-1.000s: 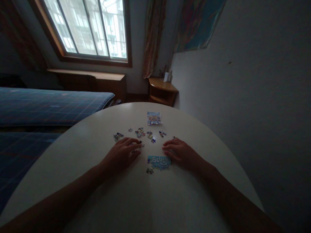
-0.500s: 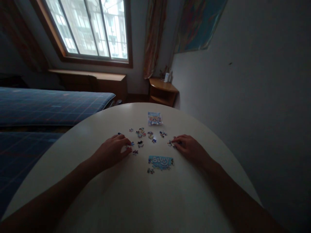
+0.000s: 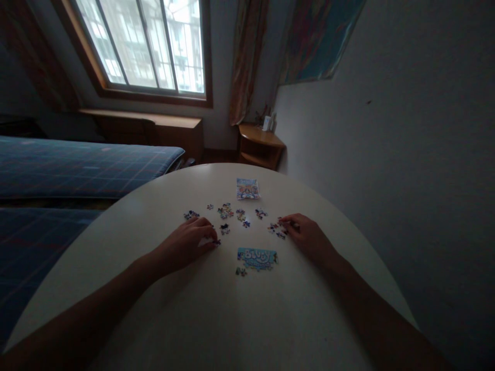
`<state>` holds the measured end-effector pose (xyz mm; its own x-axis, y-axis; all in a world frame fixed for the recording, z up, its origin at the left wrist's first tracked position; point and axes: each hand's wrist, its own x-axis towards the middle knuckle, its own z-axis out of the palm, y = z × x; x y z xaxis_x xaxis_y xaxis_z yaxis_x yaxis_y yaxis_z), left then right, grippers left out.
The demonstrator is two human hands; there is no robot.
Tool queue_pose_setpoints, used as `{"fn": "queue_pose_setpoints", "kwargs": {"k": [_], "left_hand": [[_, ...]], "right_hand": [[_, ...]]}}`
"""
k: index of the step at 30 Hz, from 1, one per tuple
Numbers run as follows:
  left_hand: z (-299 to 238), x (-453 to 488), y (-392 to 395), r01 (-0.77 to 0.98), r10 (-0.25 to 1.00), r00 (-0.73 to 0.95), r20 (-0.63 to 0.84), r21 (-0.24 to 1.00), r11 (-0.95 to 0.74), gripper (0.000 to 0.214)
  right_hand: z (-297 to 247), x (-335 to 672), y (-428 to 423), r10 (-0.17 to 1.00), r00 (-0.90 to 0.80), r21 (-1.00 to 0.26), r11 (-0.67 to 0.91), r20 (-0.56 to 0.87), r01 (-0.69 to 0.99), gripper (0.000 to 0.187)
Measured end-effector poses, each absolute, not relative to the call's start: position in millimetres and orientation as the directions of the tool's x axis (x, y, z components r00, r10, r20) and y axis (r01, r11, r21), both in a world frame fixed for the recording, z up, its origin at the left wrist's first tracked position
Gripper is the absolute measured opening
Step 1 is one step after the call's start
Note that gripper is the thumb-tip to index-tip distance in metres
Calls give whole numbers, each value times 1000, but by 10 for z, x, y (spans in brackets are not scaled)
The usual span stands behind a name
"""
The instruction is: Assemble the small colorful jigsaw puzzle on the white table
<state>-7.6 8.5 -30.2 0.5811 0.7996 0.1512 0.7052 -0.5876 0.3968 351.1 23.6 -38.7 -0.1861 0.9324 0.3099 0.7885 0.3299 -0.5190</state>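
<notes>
A joined strip of blue jigsaw pieces [image 3: 257, 258] lies on the round white table [image 3: 216, 319] between my hands. Loose puzzle pieces [image 3: 226, 212] are scattered just beyond it. My left hand [image 3: 189, 242] rests on the table with its fingers curled down, fingertips touching a small piece at their tip. My right hand [image 3: 305, 234] is to the right of the strip, fingers pinched on a loose piece beside a small cluster of pieces [image 3: 276, 228]. A small printed picture card [image 3: 247, 188] lies farther back.
A bed with a blue checked cover [image 3: 77, 165] stands to the left of the table. A window [image 3: 147, 46], a wooden corner shelf [image 3: 261, 147] and a curtain are at the back. A bare wall runs close along the right.
My right hand has moved away from the joined strip, back and to the right, onto the loose pieces there. My left hand slid left, then returned slightly toward the centre.
</notes>
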Motion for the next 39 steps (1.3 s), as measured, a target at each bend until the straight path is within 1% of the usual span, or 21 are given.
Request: {"fn": "queue_pose_setpoints", "kwargs": {"k": [2,5,9,14,20,25,28,31,33,36,39], "left_hand": [[-307,-76,88,702,795,586,158,392,-595,17],[-310,-63,81,705,795,584,165,381,-598,17],[-318,-46,75,710,800,571,185,376,-595,16],[-344,-52,85,707,794,572,205,367,-604,18],[-368,-31,78,717,805,556,208,371,-591,18],[-339,-43,76,733,810,551,201,348,-584,18],[-284,-86,78,796,847,485,219,291,-531,19],[-250,-130,78,879,900,378,218,219,-423,24],[-251,-145,78,915,928,315,196,196,-352,29],[-276,-139,85,932,952,271,142,210,-297,28],[-297,-124,107,921,952,279,125,244,-303,27]], "right_hand": [[-393,3540,243,944,-121,-520,272,306,810,23],[-395,3591,262,957,-47,-500,190,285,845,19],[-384,3627,283,969,-6,-466,125,248,876,20],[-387,3577,274,958,-66,-430,185,278,883,21],[-424,3496,266,954,-71,-391,187,292,901,24],[-424,3459,260,946,-134,-405,251,295,879,23],[-430,3427,242,933,-189,-416,310,307,855,24],[-441,3409,227,921,-237,-410,353,308,841,21],[-444,3412,227,921,-235,-404,351,310,845,20],[-440,3433,237,931,-196,-405,315,310,858,18],[-432,3450,248,938,-175,-405,292,301,867,16]]}}
